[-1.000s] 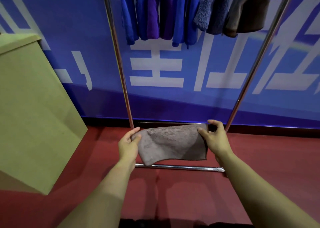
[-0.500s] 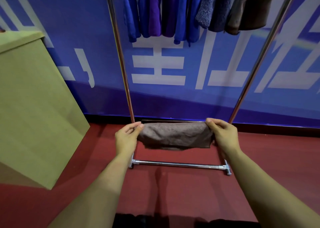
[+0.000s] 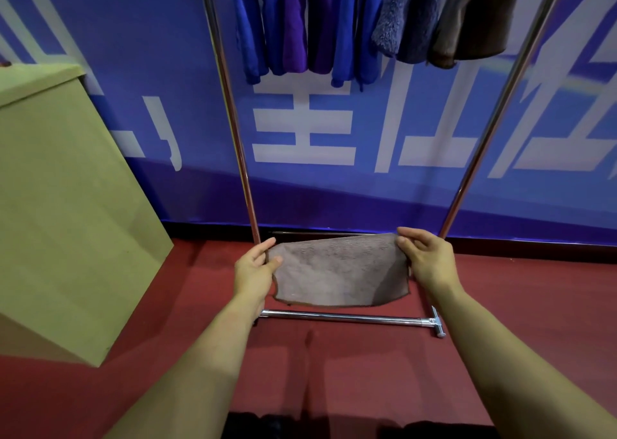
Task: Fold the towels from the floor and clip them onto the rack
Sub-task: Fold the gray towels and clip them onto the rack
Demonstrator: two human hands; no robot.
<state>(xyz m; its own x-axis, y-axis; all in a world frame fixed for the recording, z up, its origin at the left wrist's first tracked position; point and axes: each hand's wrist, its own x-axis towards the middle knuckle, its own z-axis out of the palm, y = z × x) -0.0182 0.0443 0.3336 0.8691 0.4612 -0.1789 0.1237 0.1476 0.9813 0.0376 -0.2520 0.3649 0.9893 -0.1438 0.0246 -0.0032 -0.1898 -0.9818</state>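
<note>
A grey-brown towel (image 3: 337, 270) is stretched flat between both hands, above the floor. My left hand (image 3: 254, 271) pinches its left edge and my right hand (image 3: 429, 261) pinches its upper right corner. The towel hangs down toward the lower bar of the metal rack (image 3: 347, 318). Higher up on the rack hang several towels: blue and purple ones (image 3: 300, 24), a grey-blue fleecy one (image 3: 397, 14) and a brown one (image 3: 474, 18).
A tan cardboard box (image 3: 66, 205) stands at the left on the red floor (image 3: 334, 372). A blue banner wall (image 3: 334, 188) with white lettering runs behind the rack. The rack's two upright poles (image 3: 233, 121) rise on either side of the towel.
The towel was bunched into a narrow band half a second ago; now it hangs open and flat between my hands, which stay at about the same spots.
</note>
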